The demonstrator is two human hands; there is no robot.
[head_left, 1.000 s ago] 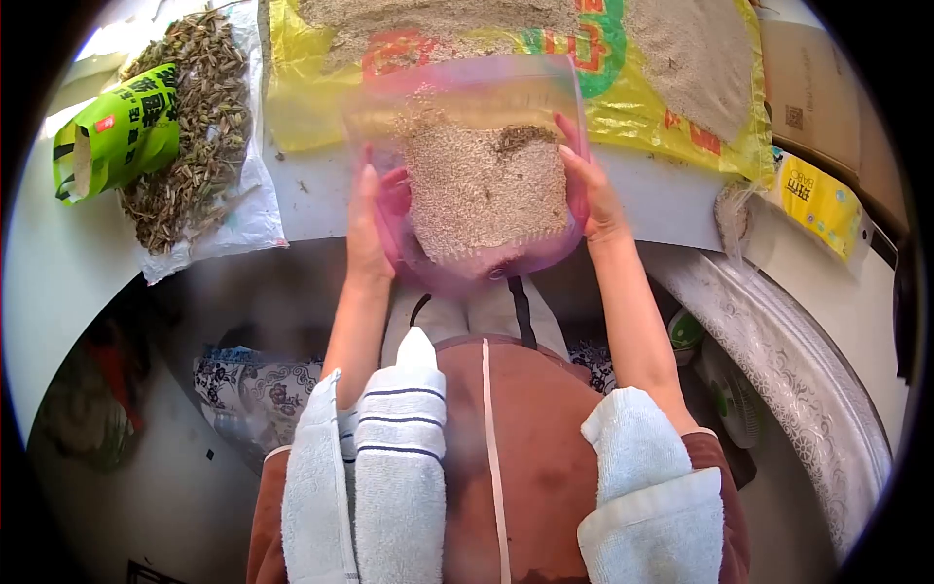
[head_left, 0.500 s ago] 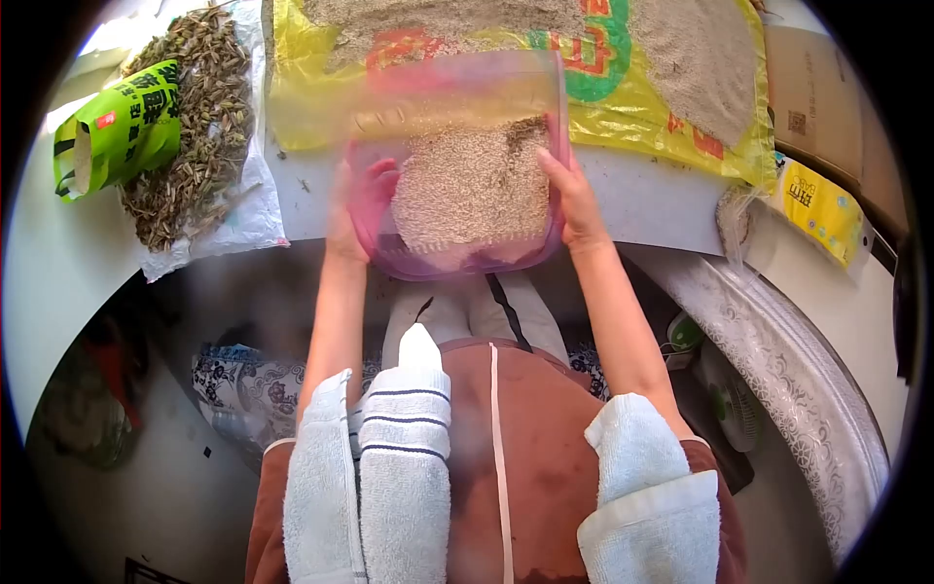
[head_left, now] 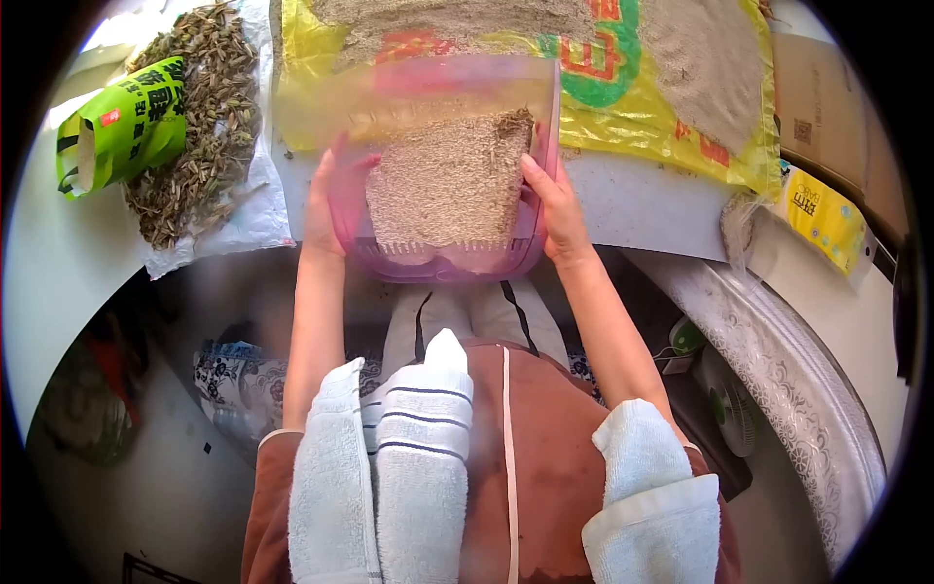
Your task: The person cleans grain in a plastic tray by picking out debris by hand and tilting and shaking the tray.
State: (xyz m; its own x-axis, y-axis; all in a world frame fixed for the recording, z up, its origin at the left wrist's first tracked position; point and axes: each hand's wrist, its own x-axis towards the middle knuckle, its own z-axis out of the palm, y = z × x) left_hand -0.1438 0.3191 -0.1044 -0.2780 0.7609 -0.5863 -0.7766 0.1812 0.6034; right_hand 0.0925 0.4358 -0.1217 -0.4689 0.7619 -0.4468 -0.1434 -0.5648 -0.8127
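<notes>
A translucent pink-purple plastic basket (head_left: 443, 263) is held up in front of me, over the table's near edge. Pale grain (head_left: 443, 185) lies in it, with a darker patch of bits (head_left: 513, 124) at its upper right corner. My left hand (head_left: 329, 200) grips the basket's left side, its fingertips partly seen through the plastic. On the right side my right hand (head_left: 556, 209) is closed round the wall, thumb on top. Behind the basket, a yellow printed sack (head_left: 623, 127) lies flat with more grain (head_left: 705, 73) spread on it.
Dried plant pieces (head_left: 209, 117) lie on a white plastic sheet (head_left: 277, 200) at the left, under a green bag (head_left: 131, 127). To the right are a cardboard box (head_left: 827, 107), a yellow packet (head_left: 822, 214) and a small clear bag (head_left: 739, 224). A fan (head_left: 725, 404) stands below.
The basket and both my hands have shifted left. The grain inside has moved to a more even layer, with the dark bits gathered at the upper right corner.
</notes>
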